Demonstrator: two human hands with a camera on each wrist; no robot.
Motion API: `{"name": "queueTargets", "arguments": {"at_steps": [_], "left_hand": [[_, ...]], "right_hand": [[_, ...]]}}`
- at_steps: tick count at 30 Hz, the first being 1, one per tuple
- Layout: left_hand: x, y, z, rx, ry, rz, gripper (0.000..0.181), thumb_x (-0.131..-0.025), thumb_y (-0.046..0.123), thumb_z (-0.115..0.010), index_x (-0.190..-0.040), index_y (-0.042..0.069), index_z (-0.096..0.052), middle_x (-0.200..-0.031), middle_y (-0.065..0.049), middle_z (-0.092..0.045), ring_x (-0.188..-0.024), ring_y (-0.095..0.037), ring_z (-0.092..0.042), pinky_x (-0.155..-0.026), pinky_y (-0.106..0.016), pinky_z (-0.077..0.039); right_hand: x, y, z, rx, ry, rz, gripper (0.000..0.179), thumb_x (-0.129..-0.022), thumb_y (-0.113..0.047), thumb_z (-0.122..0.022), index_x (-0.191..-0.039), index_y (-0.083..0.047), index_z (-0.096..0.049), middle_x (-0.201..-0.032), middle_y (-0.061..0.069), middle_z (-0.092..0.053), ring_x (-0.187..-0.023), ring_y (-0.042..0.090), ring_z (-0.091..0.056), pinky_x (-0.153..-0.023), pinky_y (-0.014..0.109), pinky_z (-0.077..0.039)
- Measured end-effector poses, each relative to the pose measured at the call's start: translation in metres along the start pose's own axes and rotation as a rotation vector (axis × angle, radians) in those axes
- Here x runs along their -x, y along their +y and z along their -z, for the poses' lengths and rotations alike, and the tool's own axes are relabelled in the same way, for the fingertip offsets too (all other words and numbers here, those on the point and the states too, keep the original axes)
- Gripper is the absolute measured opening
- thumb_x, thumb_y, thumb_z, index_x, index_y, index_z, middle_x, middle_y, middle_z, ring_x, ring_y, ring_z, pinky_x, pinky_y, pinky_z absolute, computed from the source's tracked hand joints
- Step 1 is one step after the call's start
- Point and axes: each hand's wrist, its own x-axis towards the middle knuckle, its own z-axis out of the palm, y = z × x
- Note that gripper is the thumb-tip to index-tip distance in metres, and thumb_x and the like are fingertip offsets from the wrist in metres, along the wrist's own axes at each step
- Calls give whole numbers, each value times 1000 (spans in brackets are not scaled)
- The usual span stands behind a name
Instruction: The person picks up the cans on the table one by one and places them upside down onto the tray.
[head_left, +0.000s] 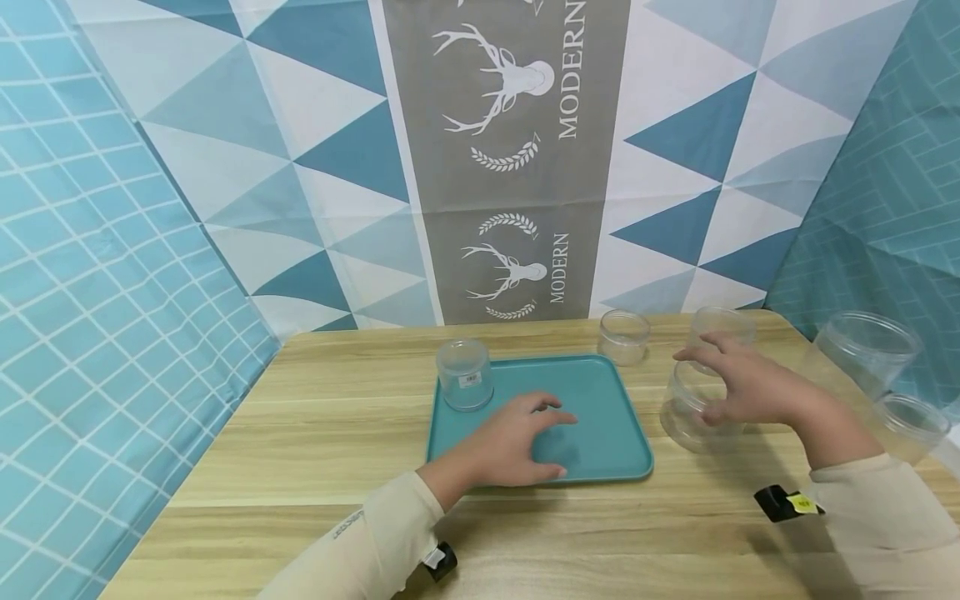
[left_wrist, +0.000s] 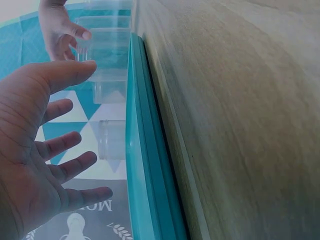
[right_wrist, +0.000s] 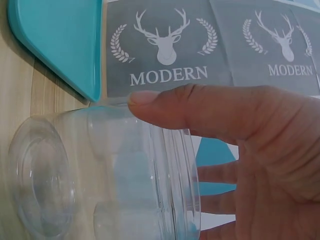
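A clear jar (head_left: 690, 425) stands on the table right of the teal tray (head_left: 600, 454). Around its upper part is my right hand (head_left: 757, 387), thumb on the near side and fingers spread; in the right wrist view the thumb (right_wrist: 165, 107) overlaps the jar's rim (right_wrist: 192, 170). Whether the skin touches the plastic I cannot tell. Over the tray hovers my left hand (head_left: 510, 442), fingers apart and nothing in them. A smaller clear jar (head_left: 465, 379) with a white label stands at the tray's back left corner.
More clear containers stand on the right: a small one (head_left: 624, 340) behind the tray, one (head_left: 723, 325) beyond my right hand, a large one (head_left: 862, 350) and a low one (head_left: 907, 425) at the far right. A patterned cloth (head_left: 517, 167) hangs behind the wooden table (head_left: 315, 417).
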Motion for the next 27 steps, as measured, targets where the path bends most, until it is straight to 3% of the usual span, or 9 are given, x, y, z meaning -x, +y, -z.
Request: {"name": "queueTargets", "arguments": {"at_steps": [11, 18, 27], "left_hand": [[-6, 2, -7, 38, -18, 17, 59, -85, 39, -74, -137, 19, -57, -140, -9, -47, -128, -22, -46, -103, -35, -42], [-10, 6, -8, 59, -25, 19, 59, -85, 39, -74, -137, 19, -56, -139, -9, -48, -127, -20, -47, -101, -33, -43], [-14, 8, -13, 112, -7, 31, 57, -85, 39, -74, -136, 19, -57, -138, -6, -48, -126, -17, -47, -100, -30, -43]], "right_hand": [[-2, 8, -2, -14, -32, 24, 80, -63, -14, -87, -135, -4, -52, -143, 40, -27, -123, 63, -32, -81, 65, -44], [-3, 10, -1, 16, -29, 52, 80, -64, -14, -88, -134, -4, -52, -135, 35, -43, -121, 57, -41, -81, 61, -48], [-2, 9, 1, 9, -45, 32, 79, -63, -16, -88, -134, -5, -54, -134, 33, -45, -116, 53, -49, -76, 54, -51]]}}
